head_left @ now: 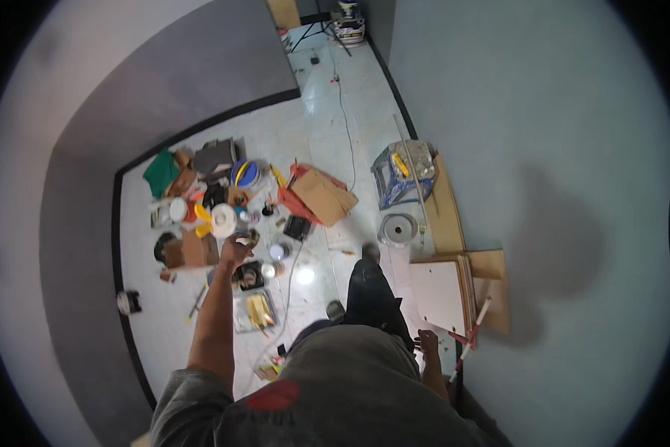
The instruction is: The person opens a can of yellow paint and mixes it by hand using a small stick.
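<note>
My left hand [237, 249] is out over the clutter on the floor, fingers curled on a small object I cannot make out, beside a white lidded bucket [223, 221] and yellow plastic items [203, 223]. My right hand [427, 344] hangs by my right hip with its fingers apart and nothing visible in them, near leaning white boards [437, 290]. My right leg [368, 294] is forward on the tiled floor.
Tools, tubs, cardboard [324, 194] and an open tray [256, 313] lie spread across the floor [324, 112]. A cable [340, 100] crosses it. A spattered step stool [402, 171] and metal pot [398, 229] stand along the right wall [558, 134]. A dark baseboard edges both walls.
</note>
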The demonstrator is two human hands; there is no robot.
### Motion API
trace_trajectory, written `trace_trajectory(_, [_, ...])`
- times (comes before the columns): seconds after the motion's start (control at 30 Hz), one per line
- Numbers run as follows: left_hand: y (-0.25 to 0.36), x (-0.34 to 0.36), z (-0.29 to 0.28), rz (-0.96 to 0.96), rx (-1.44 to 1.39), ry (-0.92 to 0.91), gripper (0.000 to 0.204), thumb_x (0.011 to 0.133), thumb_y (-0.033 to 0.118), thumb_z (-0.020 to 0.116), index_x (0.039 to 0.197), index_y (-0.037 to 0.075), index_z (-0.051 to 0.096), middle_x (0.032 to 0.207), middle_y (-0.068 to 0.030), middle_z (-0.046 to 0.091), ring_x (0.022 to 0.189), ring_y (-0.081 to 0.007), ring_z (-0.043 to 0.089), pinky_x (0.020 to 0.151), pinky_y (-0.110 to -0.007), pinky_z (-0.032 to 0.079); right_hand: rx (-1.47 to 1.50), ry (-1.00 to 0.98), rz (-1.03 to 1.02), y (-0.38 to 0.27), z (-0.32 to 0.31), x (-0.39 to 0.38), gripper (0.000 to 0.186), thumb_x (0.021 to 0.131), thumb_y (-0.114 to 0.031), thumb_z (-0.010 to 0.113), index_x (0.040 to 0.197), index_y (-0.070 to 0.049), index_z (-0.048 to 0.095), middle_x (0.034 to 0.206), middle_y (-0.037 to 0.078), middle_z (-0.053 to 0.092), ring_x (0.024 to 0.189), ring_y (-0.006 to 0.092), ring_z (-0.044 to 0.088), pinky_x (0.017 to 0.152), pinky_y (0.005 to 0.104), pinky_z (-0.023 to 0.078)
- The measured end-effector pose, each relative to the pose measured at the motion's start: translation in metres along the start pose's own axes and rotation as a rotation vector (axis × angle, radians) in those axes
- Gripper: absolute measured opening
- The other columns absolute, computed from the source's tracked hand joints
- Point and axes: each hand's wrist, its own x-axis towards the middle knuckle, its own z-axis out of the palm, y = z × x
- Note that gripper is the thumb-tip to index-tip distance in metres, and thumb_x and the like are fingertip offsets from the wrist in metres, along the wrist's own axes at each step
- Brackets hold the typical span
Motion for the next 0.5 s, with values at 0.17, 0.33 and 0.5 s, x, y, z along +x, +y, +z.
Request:
trace_trajectory(0.17, [0.15,0.129,0.025,0.108,0.288,0.118,0.055,0.085,0.055,0.074,0.085,0.0,0.068,0.064,-0.0043,0.061,0.054,-0.0117,0.056,0.048,-0.03,0.044,-0.276,-0.098,0.133,-0.061,0.054,0.103,0.035,0.094,-0.035,0.064,0.108,-0.003,0.061,0.085,0.016,0.067,0.067,0.0268,0.068,0.06,0.0412,0.057])
trace_trajectory(0.33, [0.027,0.17,-0.011,-0.256,0.684,0.172,0.083,0.083,0.079,0.05,0.096,0.001,0.074,0.101,-0.0262,0.071,0.098,-0.0418,0.068,0.088,-0.046,0.05,-0.314,-0.256,0.284,-0.242,0.113,0.209,0.034,0.097,-0.037,0.059,0.106,-0.004,0.061,0.088,0.013,0.066,0.069,0.0258,0.066,0.063,0.0445,0.057])
trace_trajectory(0.5, [-0.015,0.127,-0.007,0.344,0.842,-0.124,0.055,0.091,0.059,0.058,0.103,0.006,0.069,0.104,-0.0248,0.068,0.1,-0.044,0.064,0.087,-0.052,0.048,-0.207,-0.008,-0.035,-0.543,0.148,0.359,0.018,0.097,-0.02,0.058,0.099,-0.002,0.06,0.071,0.011,0.06,0.056,0.0197,0.059,0.05,0.0367,0.052])
